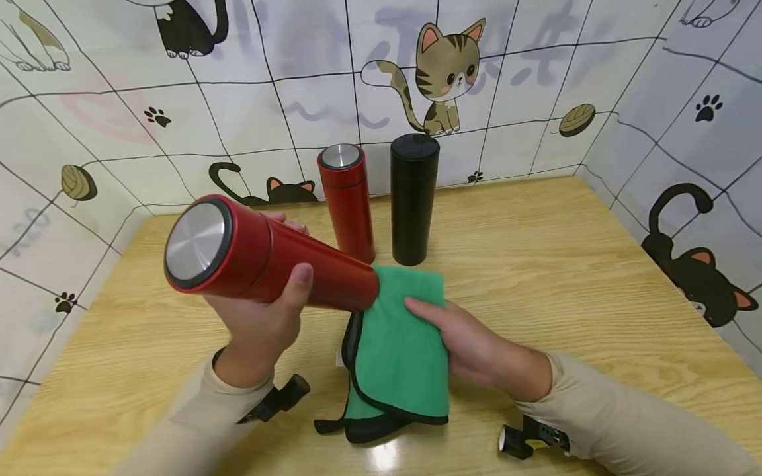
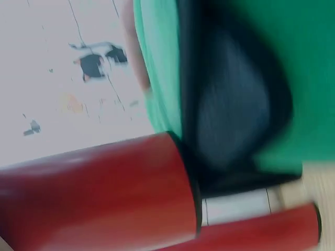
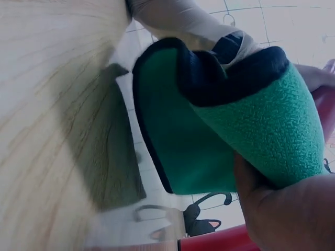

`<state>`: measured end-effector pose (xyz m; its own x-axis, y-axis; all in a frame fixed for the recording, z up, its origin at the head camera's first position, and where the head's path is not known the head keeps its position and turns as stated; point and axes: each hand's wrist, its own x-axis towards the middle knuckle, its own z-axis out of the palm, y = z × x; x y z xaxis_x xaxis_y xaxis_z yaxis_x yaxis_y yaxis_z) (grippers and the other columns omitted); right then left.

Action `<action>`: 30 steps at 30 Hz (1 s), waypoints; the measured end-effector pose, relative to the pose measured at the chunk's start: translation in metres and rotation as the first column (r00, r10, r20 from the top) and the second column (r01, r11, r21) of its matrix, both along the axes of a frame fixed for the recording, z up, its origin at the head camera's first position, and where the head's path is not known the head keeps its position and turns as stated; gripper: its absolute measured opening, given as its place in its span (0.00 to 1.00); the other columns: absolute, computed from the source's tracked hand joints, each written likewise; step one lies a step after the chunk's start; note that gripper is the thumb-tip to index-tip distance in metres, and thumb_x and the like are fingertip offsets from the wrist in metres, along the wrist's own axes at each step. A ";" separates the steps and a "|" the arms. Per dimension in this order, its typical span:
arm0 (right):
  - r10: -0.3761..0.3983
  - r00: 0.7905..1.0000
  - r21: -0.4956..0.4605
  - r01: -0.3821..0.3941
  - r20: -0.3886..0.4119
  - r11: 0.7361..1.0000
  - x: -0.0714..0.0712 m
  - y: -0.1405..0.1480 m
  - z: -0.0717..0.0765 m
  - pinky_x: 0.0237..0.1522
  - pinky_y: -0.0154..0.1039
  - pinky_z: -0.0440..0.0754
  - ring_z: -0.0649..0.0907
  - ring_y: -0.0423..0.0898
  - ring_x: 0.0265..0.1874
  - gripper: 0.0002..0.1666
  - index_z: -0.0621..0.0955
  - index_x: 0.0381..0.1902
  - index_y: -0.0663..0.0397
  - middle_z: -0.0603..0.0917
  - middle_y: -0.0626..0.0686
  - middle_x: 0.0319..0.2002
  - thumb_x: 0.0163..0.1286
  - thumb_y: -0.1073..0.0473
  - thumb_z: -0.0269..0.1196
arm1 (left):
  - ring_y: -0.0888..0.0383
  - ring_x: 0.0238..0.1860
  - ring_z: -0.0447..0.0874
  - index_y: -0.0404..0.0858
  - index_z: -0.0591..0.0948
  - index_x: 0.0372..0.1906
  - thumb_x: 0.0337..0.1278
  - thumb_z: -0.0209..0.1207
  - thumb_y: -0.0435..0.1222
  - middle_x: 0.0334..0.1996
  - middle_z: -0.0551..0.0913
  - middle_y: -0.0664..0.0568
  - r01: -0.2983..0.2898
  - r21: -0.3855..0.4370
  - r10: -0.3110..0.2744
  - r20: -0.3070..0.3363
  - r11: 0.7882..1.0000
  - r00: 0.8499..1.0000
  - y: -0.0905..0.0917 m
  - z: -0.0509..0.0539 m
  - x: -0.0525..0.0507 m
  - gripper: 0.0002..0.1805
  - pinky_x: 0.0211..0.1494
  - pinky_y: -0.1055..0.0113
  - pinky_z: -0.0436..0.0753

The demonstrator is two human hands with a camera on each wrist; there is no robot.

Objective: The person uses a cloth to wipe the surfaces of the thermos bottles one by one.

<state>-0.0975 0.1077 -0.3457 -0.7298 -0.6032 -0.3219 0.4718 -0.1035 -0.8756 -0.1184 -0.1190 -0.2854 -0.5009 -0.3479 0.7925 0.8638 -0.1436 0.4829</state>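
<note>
My left hand [image 1: 262, 324] grips a red thermos flask [image 1: 321, 268] with a brushed metal lid, tilted so that the lid points up toward the left. Its lower end touches a folded green cloth [image 1: 405, 350] edged in black, which my right hand [image 1: 476, 340] pinches with the thumb on top. In the left wrist view the red thermos flask [image 2: 99, 193] meets the black edge of the green cloth [image 2: 309, 78]. The right wrist view has the cloth [image 3: 261, 125] bent over my right hand [image 3: 293, 214]; the fingers beneath it are hidden.
A second red flask [image 1: 347, 205] and a black flask [image 1: 413, 205] stand upright at the back of the wooden table [image 1: 536, 264]. Behind them rises a white wall [image 1: 309, 39] with cat drawings, and another panel [image 1: 702, 152] closes the right side.
</note>
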 end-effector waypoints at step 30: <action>0.160 0.981 0.071 -0.153 -0.105 0.986 -0.008 0.006 -0.003 0.58 0.44 0.81 0.82 0.45 0.56 0.35 0.60 0.74 0.62 0.76 0.58 0.64 0.76 0.57 0.57 | 0.59 0.61 0.72 0.53 0.60 0.68 0.51 0.70 0.36 0.59 0.74 0.59 -0.142 -0.383 0.364 0.605 0.913 0.708 -0.125 -0.037 -0.114 0.42 0.58 0.63 0.78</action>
